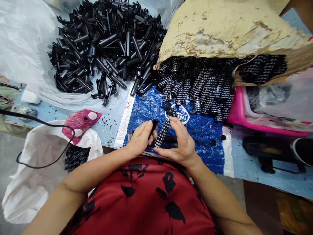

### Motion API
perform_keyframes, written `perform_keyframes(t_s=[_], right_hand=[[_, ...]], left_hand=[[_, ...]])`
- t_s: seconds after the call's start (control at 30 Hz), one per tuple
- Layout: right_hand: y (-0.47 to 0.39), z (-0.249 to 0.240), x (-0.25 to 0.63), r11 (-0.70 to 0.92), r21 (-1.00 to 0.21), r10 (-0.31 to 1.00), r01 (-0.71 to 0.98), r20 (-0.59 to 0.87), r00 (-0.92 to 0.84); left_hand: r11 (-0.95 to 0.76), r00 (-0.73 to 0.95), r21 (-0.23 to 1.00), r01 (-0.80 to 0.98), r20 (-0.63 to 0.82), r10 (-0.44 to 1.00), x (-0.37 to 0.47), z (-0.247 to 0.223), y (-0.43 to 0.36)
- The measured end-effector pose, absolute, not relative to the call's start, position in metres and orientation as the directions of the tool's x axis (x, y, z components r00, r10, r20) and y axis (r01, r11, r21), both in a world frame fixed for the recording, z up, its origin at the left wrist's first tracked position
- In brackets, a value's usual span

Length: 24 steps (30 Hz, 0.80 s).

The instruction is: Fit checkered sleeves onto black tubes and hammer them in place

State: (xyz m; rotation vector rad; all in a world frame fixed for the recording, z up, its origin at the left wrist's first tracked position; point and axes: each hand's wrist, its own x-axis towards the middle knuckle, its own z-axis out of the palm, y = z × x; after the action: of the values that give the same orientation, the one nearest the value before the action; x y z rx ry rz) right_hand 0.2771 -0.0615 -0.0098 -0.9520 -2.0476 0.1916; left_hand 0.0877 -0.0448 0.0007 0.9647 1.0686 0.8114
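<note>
Between the thumb and fingers of my right hand (183,142) is a black perforated tube (162,133) with rows of light squares; it is gripped near its two ends and tilted. My left hand (141,137), just left of it, pinches a slim black plastic piece (153,128). Both hands are over the near edge of a blue plastic sheet (146,109). Beyond them lies a pile of perforated tubes (202,86), spilling from a torn tan paper sack (220,26). A large heap of smooth black plastic pieces (105,42) is at the upper left.
A white bag (31,182) with dark perforated tubes inside hangs at the lower left, with a pink pouch (79,124) by its rim and a black cable (49,123) across it. At right are a pink bin (241,114) and a black device (266,148). Small black rings dot the table.
</note>
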Motion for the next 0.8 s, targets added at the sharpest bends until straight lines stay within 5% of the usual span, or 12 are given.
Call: perform_keyframes(t_s=[0.33, 0.57, 0.67, 0.8], right_hand=[[-0.053, -0.017, 0.268, 0.762, -0.348, 0.605, 0.546, 0.684, -0.408], [-0.052, -0.019, 0.268, 0.728, -0.465, 0.674, 0.504, 0.617, -0.406], [-0.055, -0.021, 0.268, 0.649, -0.523, 0.754, 0.552, 0.542, -0.373], [-0.066, -0.030, 0.271, 0.614, -0.367, 0.781, 0.699, 0.410, -0.471]], left_hand=[[0.561, 0.368, 0.713, -0.421, -0.431, 0.824, 0.088, 0.005, -0.036], [0.766, 0.561, 0.531, -0.362, -0.533, 0.634, 0.070, 0.004, -0.026], [0.641, 0.465, 0.693, -0.330, -0.471, 0.749, 0.062, 0.000, -0.024], [0.154, 0.203, 0.988, -0.026, -0.145, 0.968, 0.030, -0.009, -0.014]])
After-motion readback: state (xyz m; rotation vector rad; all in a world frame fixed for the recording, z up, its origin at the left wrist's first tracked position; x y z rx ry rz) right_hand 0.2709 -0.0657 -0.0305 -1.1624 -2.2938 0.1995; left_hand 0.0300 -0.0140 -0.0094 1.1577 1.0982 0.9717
